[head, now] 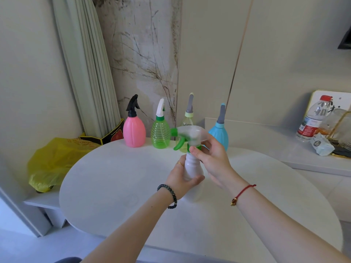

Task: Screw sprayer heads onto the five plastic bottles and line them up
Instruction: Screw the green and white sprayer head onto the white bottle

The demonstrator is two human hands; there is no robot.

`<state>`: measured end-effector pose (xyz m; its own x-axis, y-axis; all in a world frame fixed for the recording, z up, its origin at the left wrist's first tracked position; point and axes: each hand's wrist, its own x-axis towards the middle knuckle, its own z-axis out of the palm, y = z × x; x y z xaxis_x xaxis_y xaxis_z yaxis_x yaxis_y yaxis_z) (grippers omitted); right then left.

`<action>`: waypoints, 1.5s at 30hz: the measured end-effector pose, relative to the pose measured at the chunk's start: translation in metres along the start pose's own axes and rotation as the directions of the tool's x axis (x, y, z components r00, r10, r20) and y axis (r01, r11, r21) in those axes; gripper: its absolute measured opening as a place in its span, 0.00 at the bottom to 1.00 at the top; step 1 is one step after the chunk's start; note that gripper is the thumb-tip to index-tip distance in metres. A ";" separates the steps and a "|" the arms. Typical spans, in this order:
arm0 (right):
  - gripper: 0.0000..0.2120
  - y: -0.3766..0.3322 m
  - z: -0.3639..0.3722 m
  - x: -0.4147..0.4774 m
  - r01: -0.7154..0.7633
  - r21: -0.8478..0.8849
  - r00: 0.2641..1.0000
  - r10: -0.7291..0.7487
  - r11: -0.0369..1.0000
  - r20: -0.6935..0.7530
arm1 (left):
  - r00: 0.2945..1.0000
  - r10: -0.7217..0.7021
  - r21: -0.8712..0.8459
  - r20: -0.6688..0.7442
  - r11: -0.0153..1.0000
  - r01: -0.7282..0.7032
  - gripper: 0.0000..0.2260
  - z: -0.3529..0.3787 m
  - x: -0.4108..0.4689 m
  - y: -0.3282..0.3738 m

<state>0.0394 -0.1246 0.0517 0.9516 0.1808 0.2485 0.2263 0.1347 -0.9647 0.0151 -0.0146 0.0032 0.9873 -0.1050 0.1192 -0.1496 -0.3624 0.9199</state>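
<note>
Colours run pink bottle (134, 132), ribbed green bottle (160, 136), pale yellow bottle (187, 122), blue bottle (221, 134), then white bottle (191, 166) under green-collared sprayer head (191, 135).

Pink bottle (134, 132) glossy opaque plastic, green bottle (160, 136) see-thru plastic; table (114, 186) smooth, matt.

1. A pale pleated curtain (89, 73) hangs at the back left, beside a veined marble wall panel (144, 54).
2. A crumpled yellow plastic bag (51, 162) lies on a low white shelf (43, 202) left of the round white tabletop (114, 186).
3. A black box with yellow edging (108, 136) stands between the bag and the curtain's foot.
4. On the ledge (266, 141) at right stands a clear water bottle (313, 120) with a red cap, and a small white packet (322, 146) lies just beside it.
5. A gold-rimmed white board (341, 99) leans behind the bottle.
</note>
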 end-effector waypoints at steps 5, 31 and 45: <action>0.14 0.006 0.003 -0.002 -0.003 0.046 0.993 0.008 0.999 -0.120 | 1.000 -0.008 -0.025 0.008 1.000 0.009 0.24 0.001 -0.001 0.003; 0.33 0.000 -0.004 -0.012 0.008 -0.219 0.994 -0.031 0.976 -0.102 | 1.000 0.000 -0.039 -0.005 0.999 0.000 0.24 0.003 0.002 -0.004; 0.22 -0.021 -0.021 0.001 -0.034 -0.342 0.992 0.074 0.939 0.105 | 0.986 0.032 -0.061 0.164 0.998 -0.022 0.26 -0.012 -0.005 -0.012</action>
<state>0.0405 -0.1476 0.0704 0.9387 0.2917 0.1839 0.2512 -0.2133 -0.9441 0.0129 0.0013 -0.0040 0.9600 -0.2666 0.0857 -0.1678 -0.3026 0.9382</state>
